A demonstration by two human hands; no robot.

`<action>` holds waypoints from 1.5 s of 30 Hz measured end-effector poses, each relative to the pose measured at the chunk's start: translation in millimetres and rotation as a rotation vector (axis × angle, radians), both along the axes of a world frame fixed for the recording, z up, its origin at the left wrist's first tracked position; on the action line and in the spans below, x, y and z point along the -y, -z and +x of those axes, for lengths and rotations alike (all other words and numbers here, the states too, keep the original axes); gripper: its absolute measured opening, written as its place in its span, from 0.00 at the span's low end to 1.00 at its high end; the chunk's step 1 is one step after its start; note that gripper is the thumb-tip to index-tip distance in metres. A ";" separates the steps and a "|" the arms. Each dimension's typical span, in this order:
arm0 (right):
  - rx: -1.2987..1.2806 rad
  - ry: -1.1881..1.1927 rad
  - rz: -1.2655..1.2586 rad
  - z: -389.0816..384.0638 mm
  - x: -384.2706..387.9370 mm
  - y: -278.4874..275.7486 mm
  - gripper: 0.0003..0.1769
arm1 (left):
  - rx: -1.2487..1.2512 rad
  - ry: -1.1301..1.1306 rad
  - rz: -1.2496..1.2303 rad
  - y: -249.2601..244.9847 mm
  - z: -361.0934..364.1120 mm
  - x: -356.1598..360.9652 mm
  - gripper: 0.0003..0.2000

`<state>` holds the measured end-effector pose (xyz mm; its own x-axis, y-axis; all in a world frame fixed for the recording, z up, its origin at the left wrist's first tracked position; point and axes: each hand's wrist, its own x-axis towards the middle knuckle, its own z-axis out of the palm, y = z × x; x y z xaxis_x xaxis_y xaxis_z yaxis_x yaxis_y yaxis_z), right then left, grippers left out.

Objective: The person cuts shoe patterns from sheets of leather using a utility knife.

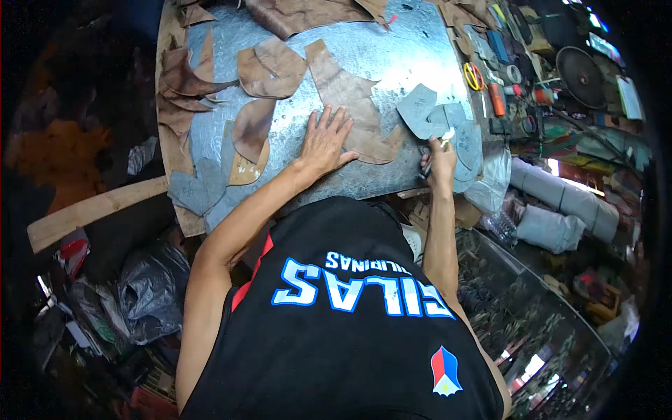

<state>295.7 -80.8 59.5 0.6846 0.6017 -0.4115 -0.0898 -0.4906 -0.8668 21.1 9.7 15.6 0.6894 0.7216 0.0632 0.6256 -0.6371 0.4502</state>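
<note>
"So where's the brown leather piece (358, 103)?"

"On the tabletop (413, 52), left hand (324, 143) flat on it, fingers spread. Right hand (442, 162) is curled around some dark thing (425, 164) near the grey cutouts (418, 112)."

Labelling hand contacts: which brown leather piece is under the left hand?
The long, irregular central piece: the left hand lies on it; that hand touches no other.
</note>
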 end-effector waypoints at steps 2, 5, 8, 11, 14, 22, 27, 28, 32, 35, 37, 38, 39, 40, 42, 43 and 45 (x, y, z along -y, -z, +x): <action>0.588 -0.266 -0.143 -3.3 8.3 10.1 0.15 | -0.064 0.060 -0.007 -3.2 -5.9 -8.1 0.39; 0.826 -0.406 -0.192 -39.6 10.8 10.0 0.21 | -0.093 0.072 -0.037 -7.2 -4.7 -11.0 0.39; 0.478 -0.357 -0.183 -62.0 -0.8 4.2 0.22 | -0.163 0.053 -0.037 -9.0 0.1 -6.5 0.41; -0.213 -0.124 -0.031 -78.9 -14.0 -6.1 0.24 | -0.059 0.041 -0.058 -0.6 -1.5 -4.1 0.44; -0.376 -0.082 0.052 -79.8 -17.0 -9.2 0.30 | -0.064 0.020 -0.049 4.0 1.0 -2.8 0.45; 0.149 -0.443 -0.085 -92.0 -17.0 -34.4 0.18 | -0.057 0.012 -0.108 -3.0 -0.8 -4.0 0.48; 0.101 -0.395 0.062 -75.4 -25.0 -83.7 0.22 | -0.116 0.024 -0.106 -10.6 0.6 -7.2 0.43; 0.072 -0.447 0.117 -79.4 -30.7 -94.9 0.24 | -0.119 0.006 -0.096 -18.2 -1.5 -14.7 0.43; 0.008 -0.566 0.071 -114.0 -56.9 -105.5 0.27 | 0.556 -0.110 -0.948 -51.3 -18.9 -51.4 0.27; 0.021 -0.672 0.068 -141.0 -82.3 -95.3 0.29 | 0.843 -0.116 -0.874 -66.8 -44.4 -64.6 0.21; 0.012 -0.695 0.056 -158.0 -98.9 -94.3 0.29 | 0.789 -0.310 -0.811 -66.9 -65.6 -80.0 0.25; 0.110 -0.716 0.100 -162.8 -107.1 -88.1 0.29 | 0.740 -0.412 -0.815 -72.8 -78.1 -89.4 0.26; 0.208 -0.733 0.145 -166.0 -110.9 -84.7 0.29 | 0.754 -0.442 -0.849 -56.9 -89.4 -106.4 0.27; 0.205 -0.722 0.151 -168.1 -110.4 -86.3 0.29 | 0.734 -0.495 -0.760 -46.9 -100.3 -120.7 0.25; 0.197 -0.707 0.113 -171.1 -107.4 -91.7 0.28 | 0.669 -0.537 -0.748 -10.8 -127.3 -152.8 0.17; 0.237 -0.726 0.174 -169.5 -102.8 -84.5 0.27 | 0.569 -0.592 -0.800 -5.0 -136.8 -158.5 0.16; 0.191 -0.735 0.137 -164.7 -89.4 -83.0 0.26 | 0.467 -0.648 -0.844 0.8 -146.8 -164.4 0.16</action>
